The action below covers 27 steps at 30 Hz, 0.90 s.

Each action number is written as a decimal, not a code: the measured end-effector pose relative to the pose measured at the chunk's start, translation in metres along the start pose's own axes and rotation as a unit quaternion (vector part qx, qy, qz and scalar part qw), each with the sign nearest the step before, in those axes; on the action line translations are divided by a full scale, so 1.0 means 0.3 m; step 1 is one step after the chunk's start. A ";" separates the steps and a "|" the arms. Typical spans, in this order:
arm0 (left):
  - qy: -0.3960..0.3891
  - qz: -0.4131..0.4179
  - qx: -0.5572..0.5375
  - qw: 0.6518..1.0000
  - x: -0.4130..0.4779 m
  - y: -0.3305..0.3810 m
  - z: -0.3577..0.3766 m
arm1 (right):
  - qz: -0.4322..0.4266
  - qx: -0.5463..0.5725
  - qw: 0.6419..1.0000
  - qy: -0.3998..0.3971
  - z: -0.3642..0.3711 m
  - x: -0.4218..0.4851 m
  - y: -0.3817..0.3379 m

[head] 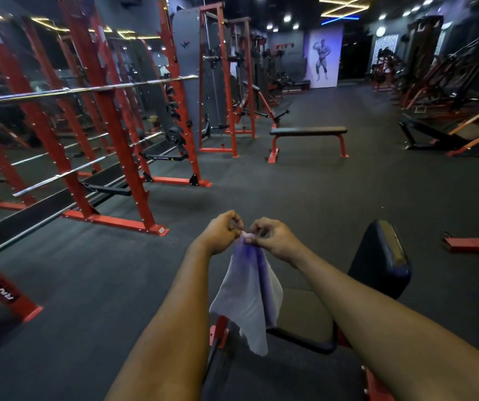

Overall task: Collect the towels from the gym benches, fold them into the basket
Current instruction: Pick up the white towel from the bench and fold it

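We are holding a pale lilac towel (247, 296) up by its top edge, and it is hanging between our forearms above a black padded bench (383, 261). Our left hand (222, 231) and right hand (273, 237) are each pinching a top corner, close together. A flat bench (309, 131) is standing well beyond, red racks (110, 117) to the left.

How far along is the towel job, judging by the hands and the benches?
Done: one towel is picked up, and the near bench and the far flat bench show no towel. In hand: the left hand and right hand pinch its top edge together, so it hangs down, apparently mid-fold. Left: finishing the fold and placing it in the basket, which is not in view.
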<state>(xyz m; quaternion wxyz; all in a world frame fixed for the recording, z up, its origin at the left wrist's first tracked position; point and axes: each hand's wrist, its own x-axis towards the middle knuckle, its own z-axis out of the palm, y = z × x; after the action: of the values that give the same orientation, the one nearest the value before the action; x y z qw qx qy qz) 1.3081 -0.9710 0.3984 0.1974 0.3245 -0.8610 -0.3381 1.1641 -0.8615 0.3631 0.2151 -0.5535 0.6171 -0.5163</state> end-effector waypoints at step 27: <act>0.123 0.058 0.076 0.988 0.015 0.060 -0.145 | 0.151 -0.171 0.953 -0.199 0.026 -0.023 0.064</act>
<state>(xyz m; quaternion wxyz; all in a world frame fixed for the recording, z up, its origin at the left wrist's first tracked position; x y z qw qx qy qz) 1.3215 -0.9838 0.4420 0.2959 0.3267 -0.8709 -0.2174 1.1639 -0.8611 0.3411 0.3113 -0.5738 0.7171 -0.2441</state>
